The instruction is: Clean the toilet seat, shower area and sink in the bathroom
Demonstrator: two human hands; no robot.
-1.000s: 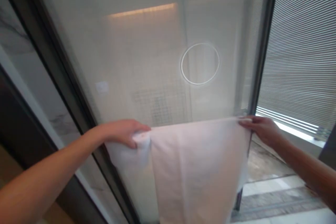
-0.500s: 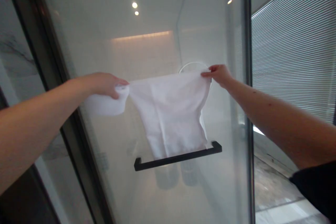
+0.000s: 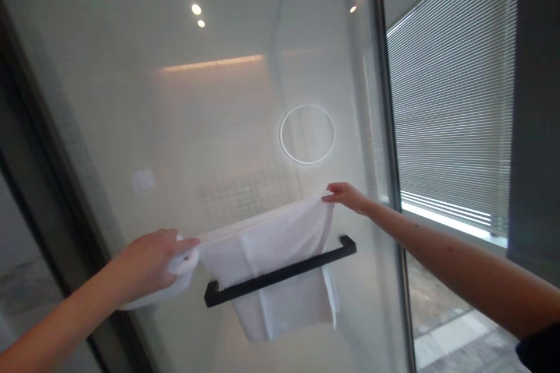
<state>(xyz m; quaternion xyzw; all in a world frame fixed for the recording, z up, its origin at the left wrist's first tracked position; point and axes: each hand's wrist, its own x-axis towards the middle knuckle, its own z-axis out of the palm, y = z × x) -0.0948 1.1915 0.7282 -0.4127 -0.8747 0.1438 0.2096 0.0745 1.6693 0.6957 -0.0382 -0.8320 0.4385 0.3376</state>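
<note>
- A dark door frame runs down the left edge, next to a frosted glass panel.
- The left hand reaches in from the lower left; its fingers are curled together around the rolled, bunched left end of a white towel, thumb on top of the roll.
- The towel stretches taut between both hands, its top edge sloping up toward the right. The cloth hangs down from that edge in front of the glass.
- A black towel bar is fixed to the glass and slants the same way. It crosses in front of the hanging cloth, so the towel passes behind the bar and its lower hem shows below it.
- A white ring appears on or behind the glass, above the towel.
- The right hand comes in from the right; its fingers are pinched shut on the towel's upper right corner, just above the bar's right end.
- A metal frame post edges the glass, and closed window blinds fill the right side.
</note>
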